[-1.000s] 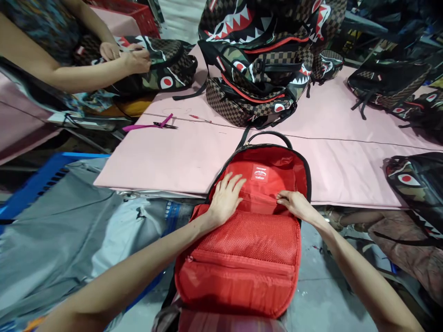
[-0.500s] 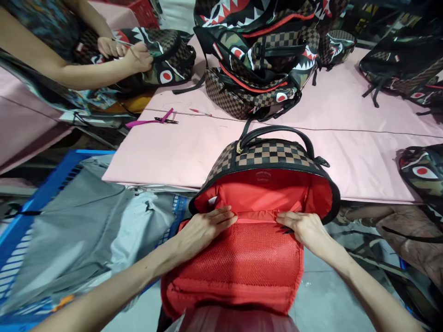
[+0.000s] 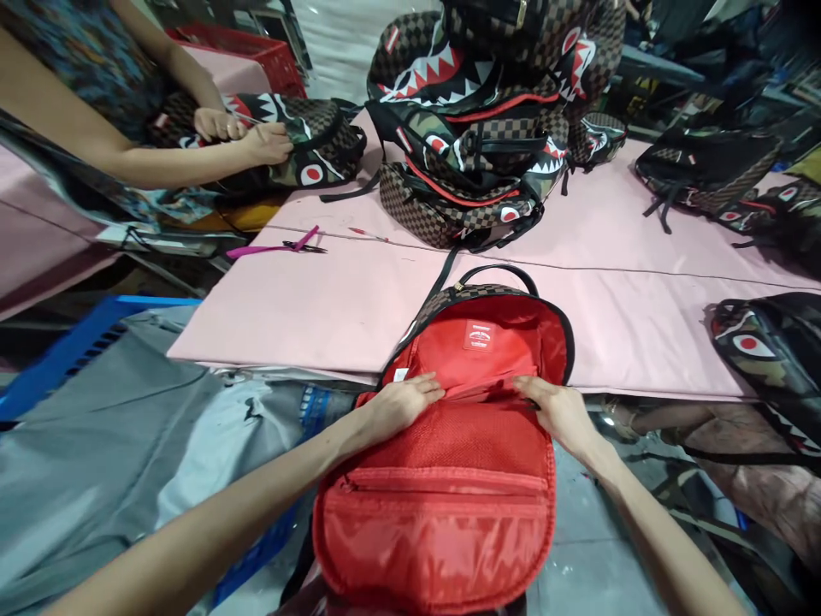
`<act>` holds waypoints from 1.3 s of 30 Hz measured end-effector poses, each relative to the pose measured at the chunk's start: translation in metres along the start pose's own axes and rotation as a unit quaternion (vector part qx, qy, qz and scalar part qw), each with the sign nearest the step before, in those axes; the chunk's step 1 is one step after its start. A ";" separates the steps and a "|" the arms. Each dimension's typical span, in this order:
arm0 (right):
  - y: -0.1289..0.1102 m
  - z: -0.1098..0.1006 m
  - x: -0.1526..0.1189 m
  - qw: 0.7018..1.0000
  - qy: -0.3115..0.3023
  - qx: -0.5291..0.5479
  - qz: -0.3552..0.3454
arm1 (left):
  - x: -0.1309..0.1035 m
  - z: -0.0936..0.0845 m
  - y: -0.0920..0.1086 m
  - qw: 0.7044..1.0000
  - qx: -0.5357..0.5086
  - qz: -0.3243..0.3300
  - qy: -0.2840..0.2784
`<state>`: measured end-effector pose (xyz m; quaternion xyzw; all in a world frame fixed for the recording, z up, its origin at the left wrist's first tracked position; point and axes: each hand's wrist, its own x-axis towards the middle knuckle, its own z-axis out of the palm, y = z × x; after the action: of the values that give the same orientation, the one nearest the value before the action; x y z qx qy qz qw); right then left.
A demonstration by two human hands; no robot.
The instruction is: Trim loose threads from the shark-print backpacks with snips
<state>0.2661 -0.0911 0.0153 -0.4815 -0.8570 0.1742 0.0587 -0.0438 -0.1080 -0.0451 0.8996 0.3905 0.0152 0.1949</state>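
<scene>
A checkered backpack lies opened out at the table's front edge, its red lining showing. Its flap, with a red mesh pocket and a zipped clear panel, hangs down towards me. My left hand has its fingers closed on the red lining at the upper left of the mesh. At the upper right, my right hand pinches the same lining. A small dark object shows under its fingers; I cannot make out what it is. Inside the back, a printed label is visible.
Several shark-print backpacks are piled at the back of the pink table. Purple-handled scissors and a red pen lie on it. A co-worker's hands work at another bag. A blue crate holds grey fabric.
The bag has tipped back towards the table, so its inner label and more of the hanging flap show. Both hands keep hold of the lining. The view has shifted slightly.
</scene>
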 end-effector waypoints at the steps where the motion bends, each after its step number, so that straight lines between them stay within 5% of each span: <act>1: 0.007 -0.001 -0.006 0.997 0.055 0.047 0.017 | 0.001 0.000 0.000 1.000 -0.003 0.001 -0.004; 4: 0.028 0.002 -0.031 0.947 0.231 0.169 0.143 | -0.002 0.002 0.007 1.000 0.002 -0.016 0.005; 7: 0.037 0.014 -0.052 0.915 0.275 0.198 0.218 | -0.008 0.006 0.019 0.996 0.034 -0.072 0.040; 11: 0.018 0.020 -0.034 0.952 0.232 0.173 0.102 | -0.005 0.009 0.029 0.991 0.067 -0.107 0.044; 14: -0.007 0.016 0.015 0.988 0.084 0.125 0.026 | 0.002 0.007 0.035 0.990 0.078 -0.114 0.014; 17: -0.024 0.015 0.058 0.994 -0.093 -0.005 0.055 | 0.004 0.004 0.039 0.981 0.078 -0.178 0.020; 19: -0.027 0.019 0.069 0.984 -0.132 -0.072 0.094 | 0.003 0.002 0.035 0.959 0.064 -0.274 0.036; 22: -0.022 0.025 0.065 0.976 -0.125 -0.117 0.135 | 0.001 -0.001 0.020 0.920 0.031 -0.389 0.030; 24: -0.018 0.027 0.060 0.971 -0.124 -0.135 0.151 | 0.001 -0.003 0.010 0.915 0.005 -0.404 -0.009; 29: -0.014 0.029 0.057 0.968 -0.128 -0.138 0.164 | -0.001 -0.005 0.008 0.926 -0.046 -0.360 -0.102; 35: -0.012 0.029 0.056 0.973 -0.115 -0.128 0.156 | 0.003 0.002 0.032 0.949 -0.040 -0.304 -0.078; 37: -0.006 0.023 0.046 0.987 -0.076 -0.059 0.131 | 0.008 0.007 0.038 0.950 -0.041 -0.301 -0.063; 39: 0.006 0.016 0.026 0.989 0.028 0.098 0.106 | 0.012 0.011 0.043 0.950 -0.047 -0.305 -0.052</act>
<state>0.2531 -0.0705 -0.0030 -0.5660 -0.7781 0.2488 0.1110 -0.0038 -0.1299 -0.0417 0.7267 0.6348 -0.0731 0.2522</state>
